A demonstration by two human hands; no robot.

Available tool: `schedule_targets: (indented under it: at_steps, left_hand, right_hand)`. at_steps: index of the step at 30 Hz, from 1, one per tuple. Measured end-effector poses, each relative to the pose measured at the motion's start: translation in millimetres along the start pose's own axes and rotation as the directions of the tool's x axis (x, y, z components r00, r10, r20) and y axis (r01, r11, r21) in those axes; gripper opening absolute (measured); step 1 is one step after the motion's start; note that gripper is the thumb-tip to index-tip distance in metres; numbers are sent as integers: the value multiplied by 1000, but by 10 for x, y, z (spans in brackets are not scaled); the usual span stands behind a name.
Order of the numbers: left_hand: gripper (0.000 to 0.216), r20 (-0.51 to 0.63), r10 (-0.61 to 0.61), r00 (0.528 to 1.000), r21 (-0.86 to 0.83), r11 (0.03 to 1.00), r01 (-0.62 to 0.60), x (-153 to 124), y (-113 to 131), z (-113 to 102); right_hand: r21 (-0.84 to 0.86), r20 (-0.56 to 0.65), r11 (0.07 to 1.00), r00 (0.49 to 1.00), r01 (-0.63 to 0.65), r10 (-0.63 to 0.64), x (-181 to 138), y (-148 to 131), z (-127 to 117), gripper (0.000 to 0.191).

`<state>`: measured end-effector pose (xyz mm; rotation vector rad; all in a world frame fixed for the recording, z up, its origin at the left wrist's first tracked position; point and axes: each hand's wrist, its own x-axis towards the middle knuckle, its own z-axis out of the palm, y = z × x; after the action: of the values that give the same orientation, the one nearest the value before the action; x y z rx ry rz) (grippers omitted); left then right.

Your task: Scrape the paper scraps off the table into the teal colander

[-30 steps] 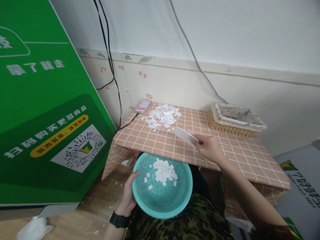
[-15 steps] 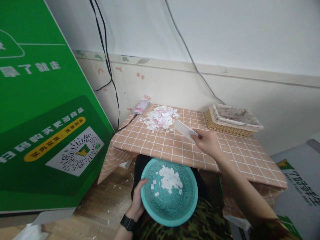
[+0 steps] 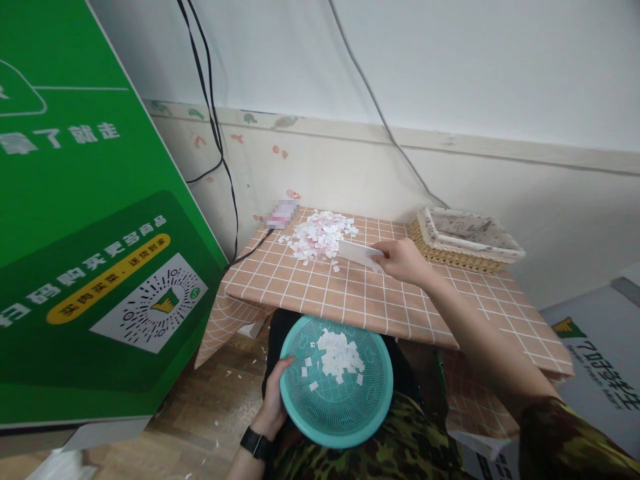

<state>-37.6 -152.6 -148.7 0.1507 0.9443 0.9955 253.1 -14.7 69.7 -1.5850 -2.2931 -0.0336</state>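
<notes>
My left hand (image 3: pixel 276 405) grips the left rim of a teal plastic basket (image 3: pixel 305 407) held below the table's front edge; white paper scraps (image 3: pixel 337 360) lie in it. My right hand (image 3: pixel 403 260) is closed on a white card (image 3: pixel 356 253), stretched over the checked tablecloth (image 3: pixel 350 293). The card's free end touches the right side of a pile of white and pink paper scraps (image 3: pixel 320 237) at the table's back left.
A wicker tray (image 3: pixel 467 241) stands at the table's back right. A green sign board (image 3: pixel 90 220) leans at the left. Black cables (image 3: pixel 220 133) hang down the wall. A cardboard box (image 3: pixel 600 373) sits at the right. Scraps dot the wooden floor.
My right hand has carried the card away from me and leftward, up to the scrap pile. The basket has shifted slightly right under the table edge.
</notes>
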Motion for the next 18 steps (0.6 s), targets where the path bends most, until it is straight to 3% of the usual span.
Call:
schedule_targets:
  at_steps: [7,18]
  left_hand:
    - [23,28,8,1000,4,1000,-8,-5,8,-7]
    - [25,9,19,1000,11,1000,-19,39,-6,-73]
  right_hand:
    - [53,38,996,996,73,-75,56,-69,5,19]
    - [104,34,994,999,30,-33,-144,-42,-184,20]
